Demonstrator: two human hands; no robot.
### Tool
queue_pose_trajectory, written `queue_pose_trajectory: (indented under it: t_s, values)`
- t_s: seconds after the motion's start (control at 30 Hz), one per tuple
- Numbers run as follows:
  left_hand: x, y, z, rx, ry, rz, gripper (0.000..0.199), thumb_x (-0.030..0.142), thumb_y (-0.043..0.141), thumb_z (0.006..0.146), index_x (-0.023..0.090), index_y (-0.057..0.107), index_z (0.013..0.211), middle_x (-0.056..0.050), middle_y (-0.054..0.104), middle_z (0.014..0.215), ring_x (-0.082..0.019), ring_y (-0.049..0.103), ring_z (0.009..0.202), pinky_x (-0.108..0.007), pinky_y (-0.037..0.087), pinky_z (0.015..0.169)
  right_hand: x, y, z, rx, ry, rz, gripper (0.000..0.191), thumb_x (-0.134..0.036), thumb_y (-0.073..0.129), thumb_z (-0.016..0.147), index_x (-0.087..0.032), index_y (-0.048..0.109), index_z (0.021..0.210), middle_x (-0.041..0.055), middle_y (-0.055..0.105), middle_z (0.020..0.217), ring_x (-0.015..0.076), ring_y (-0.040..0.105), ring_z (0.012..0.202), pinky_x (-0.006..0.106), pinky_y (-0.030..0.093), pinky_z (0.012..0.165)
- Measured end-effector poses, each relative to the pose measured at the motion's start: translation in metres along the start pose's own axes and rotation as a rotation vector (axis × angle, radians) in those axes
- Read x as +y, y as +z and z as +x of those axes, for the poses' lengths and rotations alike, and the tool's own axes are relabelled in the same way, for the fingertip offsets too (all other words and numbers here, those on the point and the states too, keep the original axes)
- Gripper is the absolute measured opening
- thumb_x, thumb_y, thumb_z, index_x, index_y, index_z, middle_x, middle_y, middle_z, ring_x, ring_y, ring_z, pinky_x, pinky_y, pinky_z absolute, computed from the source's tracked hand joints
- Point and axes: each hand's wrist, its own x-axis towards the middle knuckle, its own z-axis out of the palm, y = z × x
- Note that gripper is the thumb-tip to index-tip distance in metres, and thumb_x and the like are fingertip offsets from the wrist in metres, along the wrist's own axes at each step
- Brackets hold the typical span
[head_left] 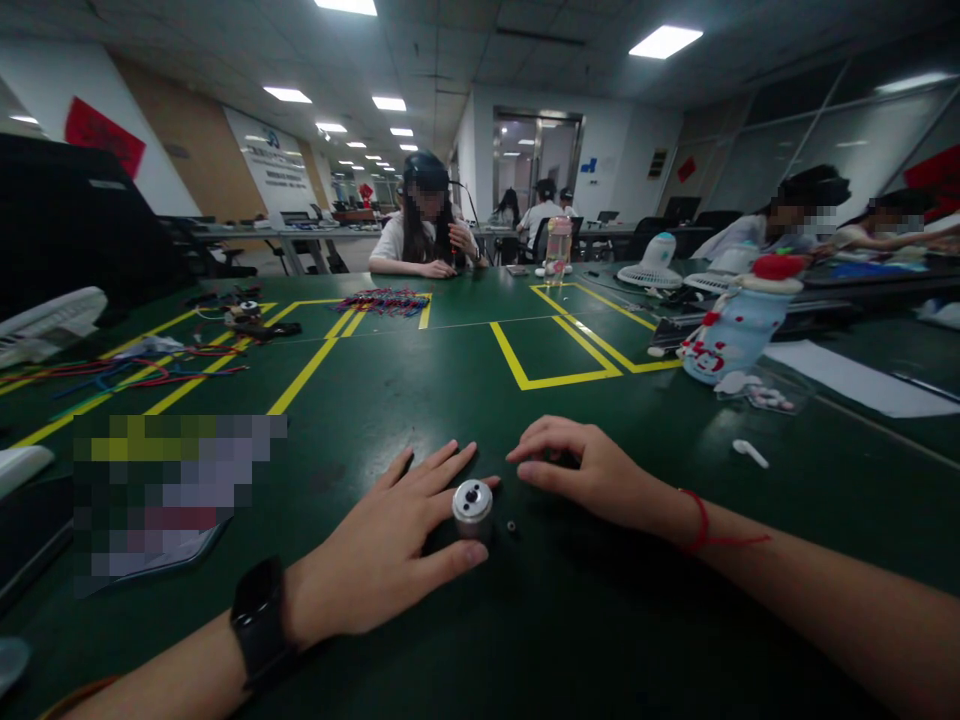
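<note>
A silver metal cylinder [473, 508] stands upright on the dark green table [420, 380], its round top showing small dark holes. Around its left side lies my left hand [390, 545], palm down with fingers spread, the thumb and index finger beside the cylinder. Just right of the cylinder is a tiny dark metal part [511, 526]. My right hand [585, 465] rests on the table further right, its fingers loosely bent and apart, holding nothing that shows.
A blue bottle [731, 325], a white earbud [750, 453] and white paper [862, 378] are on the right. Red and blue wires [382, 302] lie further back, more wires [150, 370] at left. A person [424, 225] sits across the table.
</note>
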Motion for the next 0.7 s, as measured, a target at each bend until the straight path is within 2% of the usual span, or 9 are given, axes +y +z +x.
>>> queue_pose_trajectory:
  t_s: [0.17, 0.27, 0.37, 0.43, 0.53, 0.6, 0.7]
  values:
    - [-0.002, -0.001, 0.001, 0.001, -0.002, -0.009, 0.06, 0.058, 0.049, 0.091, 0.04, 0.03, 0.144, -0.002, 0.022, 0.155, -0.036, 0.021, 0.14, -0.065, 0.013, 0.108, 0.031, -0.014, 0.018, 0.347, 0.235, 0.009, 0.024, -0.037, 0.06, 0.082, -0.016, 0.067, 0.088, 0.0034, 0.065, 0.082, 0.0147, 0.057, 0.07, 0.028, 0.044, 0.064]
    - [-0.003, -0.001, 0.003, -0.012, -0.006, 0.002, 0.059, 0.057, 0.047, 0.092, 0.041, 0.028, 0.145, -0.002, 0.02, 0.156, -0.035, 0.02, 0.14, -0.066, 0.014, 0.107, 0.056, -0.025, 0.023, 0.534, 0.32, -0.038, 0.022, -0.038, 0.06, 0.08, -0.017, 0.055, 0.073, -0.0027, 0.052, 0.063, 0.012, 0.046, 0.057, 0.027, 0.037, 0.055]
    - [-0.006, -0.001, 0.001, -0.01, -0.009, 0.005, 0.056, 0.056, 0.045, 0.093, 0.042, 0.028, 0.145, -0.001, 0.02, 0.156, -0.035, 0.02, 0.14, -0.066, 0.014, 0.107, 0.071, -0.027, 0.026, 0.6, 0.349, -0.108, 0.033, -0.036, 0.059, 0.08, -0.021, 0.037, 0.06, -0.0069, 0.034, 0.053, 0.0102, 0.033, 0.049, 0.026, 0.029, 0.05]
    - [-0.009, -0.002, -0.002, -0.002, -0.003, -0.001, 0.055, 0.056, 0.046, 0.093, 0.041, 0.029, 0.144, -0.001, 0.022, 0.155, -0.036, 0.021, 0.14, -0.066, 0.014, 0.108, 0.07, -0.023, 0.028, 0.549, 0.333, -0.143, 0.038, -0.035, 0.06, 0.079, -0.022, 0.033, 0.056, -0.0069, 0.032, 0.052, 0.0102, 0.031, 0.049, 0.027, 0.027, 0.05]
    - [-0.013, -0.005, -0.008, 0.006, 0.002, -0.007, 0.056, 0.055, 0.046, 0.093, 0.04, 0.03, 0.144, -0.001, 0.022, 0.155, -0.036, 0.02, 0.14, -0.065, 0.014, 0.108, 0.049, -0.013, 0.028, 0.424, 0.258, -0.178, 0.036, -0.032, 0.065, 0.076, -0.02, 0.039, 0.055, -0.005, 0.04, 0.055, 0.0108, 0.036, 0.053, 0.026, 0.029, 0.053]
    - [-0.016, -0.005, -0.011, 0.008, 0.002, -0.008, 0.056, 0.055, 0.046, 0.093, 0.04, 0.03, 0.145, -0.002, 0.022, 0.155, -0.035, 0.02, 0.14, -0.065, 0.013, 0.108, 0.03, -0.005, 0.025, 0.238, 0.141, -0.163, 0.027, -0.031, 0.068, 0.074, -0.018, 0.049, 0.06, -0.003, 0.049, 0.064, 0.0113, 0.043, 0.059, 0.025, 0.033, 0.056]
    - [-0.018, -0.003, -0.013, 0.007, 0.004, 0.001, 0.057, 0.055, 0.046, 0.094, 0.04, 0.026, 0.146, -0.002, 0.02, 0.156, -0.035, 0.019, 0.141, -0.064, 0.013, 0.108, 0.004, 0.008, 0.017, -0.143, -0.088, -0.143, 0.021, -0.036, 0.073, 0.073, -0.018, 0.064, 0.081, 0.0016, 0.058, 0.086, 0.0141, 0.053, 0.076, 0.027, 0.042, 0.068]
